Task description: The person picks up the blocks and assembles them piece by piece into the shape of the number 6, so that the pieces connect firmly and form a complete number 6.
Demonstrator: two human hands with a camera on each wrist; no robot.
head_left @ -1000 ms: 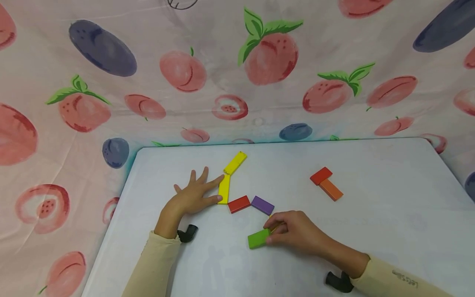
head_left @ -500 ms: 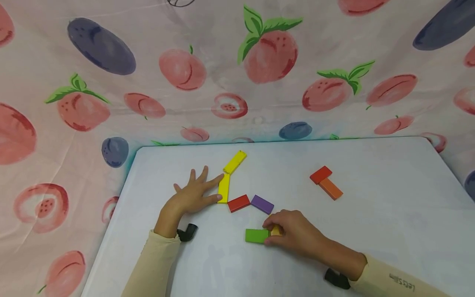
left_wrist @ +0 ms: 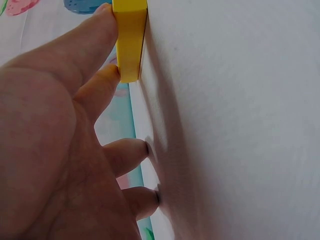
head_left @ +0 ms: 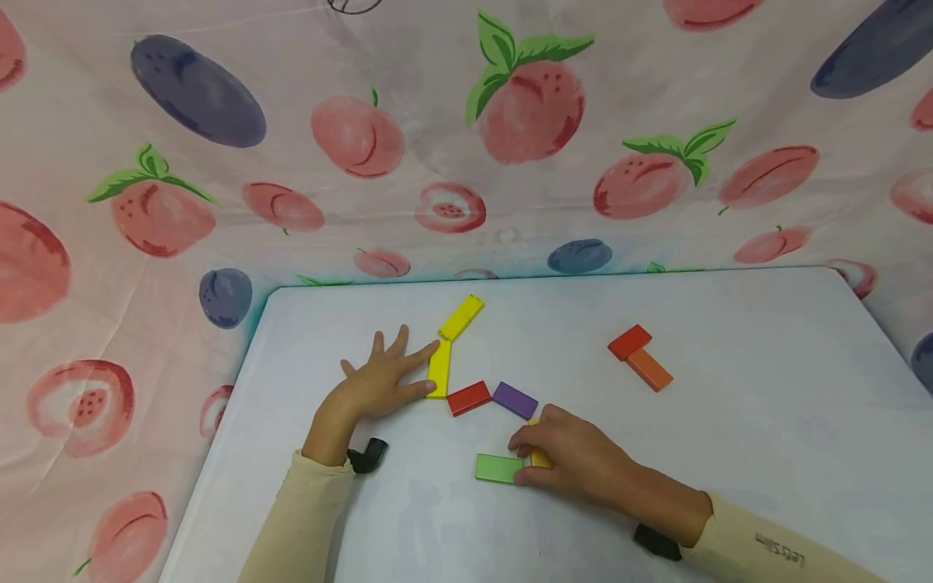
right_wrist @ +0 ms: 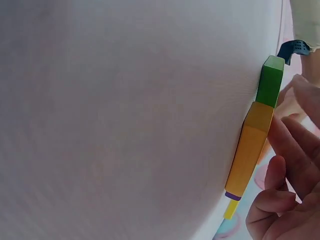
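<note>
My left hand [head_left: 382, 380] lies on the white tabletop with fingers spread, index fingertip and thumb touching the side of a yellow block [head_left: 440, 371]. The left wrist view shows both fingertips against that yellow block [left_wrist: 130, 42]. My right hand [head_left: 583, 453] pinches the right end of a green block [head_left: 499, 468] between thumb and fingers. Partly under that hand is an orange-yellow block [head_left: 540, 458]. In the right wrist view the green block [right_wrist: 270, 82] sits end to end with the orange-yellow block [right_wrist: 247, 150]. A purple block [head_left: 515, 401] and a red block [head_left: 469, 398] continue the bent row.
Another yellow block [head_left: 462, 317] forms the row's far end. At the right, a red block [head_left: 630, 342] and an orange block [head_left: 649, 370] lie against each other. Black wrist devices [head_left: 368, 456] show at both sleeves. A fruit-print cloth [head_left: 437, 146] hangs behind the table.
The green block has turned from a slant to nearly level and shifted slightly left, with my right hand following. More of the orange-yellow block shows. The left hand has stayed still.
</note>
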